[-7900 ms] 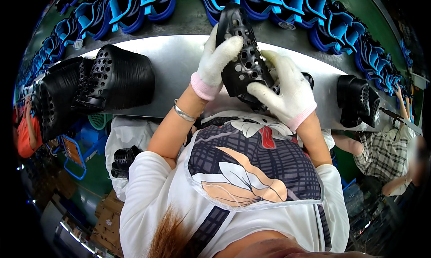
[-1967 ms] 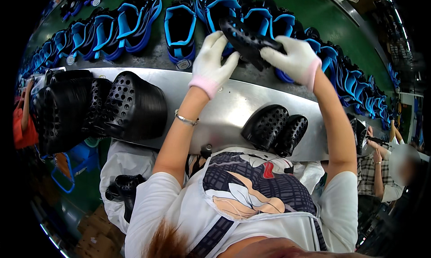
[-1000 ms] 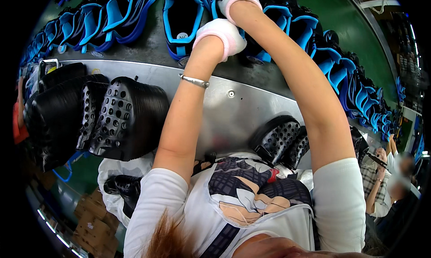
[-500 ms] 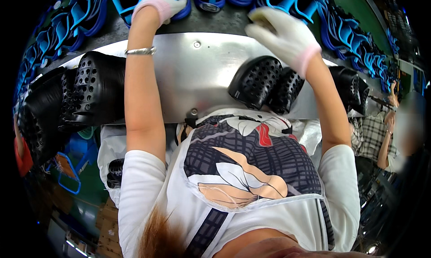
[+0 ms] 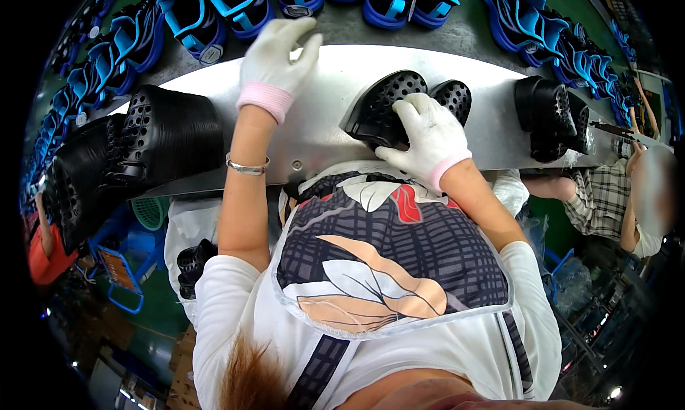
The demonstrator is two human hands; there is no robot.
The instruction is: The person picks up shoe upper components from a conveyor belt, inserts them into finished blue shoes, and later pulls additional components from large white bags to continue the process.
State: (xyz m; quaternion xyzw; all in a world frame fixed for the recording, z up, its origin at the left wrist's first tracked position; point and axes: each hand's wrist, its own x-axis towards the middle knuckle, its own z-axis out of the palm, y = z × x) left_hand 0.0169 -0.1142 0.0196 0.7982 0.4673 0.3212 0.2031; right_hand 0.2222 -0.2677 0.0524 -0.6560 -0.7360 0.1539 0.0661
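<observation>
My left hand point(image 5: 280, 57), in a white glove with a pink cuff, is raised over the far edge of the metal worktop point(image 5: 314, 125). Its fingers and thumb are apart with nothing between them. Nearest to it are black-and-blue shoes point(image 5: 240, 9) standing in a row beyond the worktop. My right hand point(image 5: 428, 135), gloved the same way, is curled over the near end of a black perforated plastic shoe shaper point(image 5: 385, 100), its thumb at the near side. A second black shaper point(image 5: 454, 100) lies right beside it, partly hidden by the hand.
Larger stacks of black shapers point(image 5: 171, 135) stand at the worktop's left, and another group point(image 5: 549, 114) at its right. More shoes point(image 5: 528, 28) line the far side. Another person in a checked garment point(image 5: 599, 200) is at the right; a person in red point(image 5: 48, 249) is at the left.
Both hands have come back from the shoes. The left now hangs open over the worktop's edge; the right has moved down onto the black shaper.
</observation>
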